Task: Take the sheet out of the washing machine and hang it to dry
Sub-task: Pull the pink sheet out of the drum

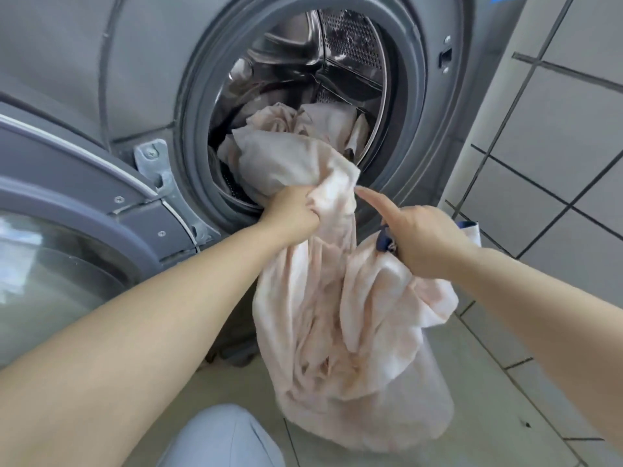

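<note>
The left hand (292, 210) is clenched around a bunched fold of a pale pink sheet (337, 315), soft and heavily creased, just below the lip of the washing machine (101, 62) opening. The right hand (421, 237), just beside it, points its index finger toward the same fold while its other fingers curl around a dark blue item (387, 242) too hidden to name. The sheet trails from inside the perforated steel drum (350, 38), over the thick grey rubber door seal (199, 106), and hangs in a loose bundle down to the pale tiled floor (505, 382). The round glass door (67, 257) stands open at left. Grey wall tiles (556, 129) with dark grout fill the right side.
</note>
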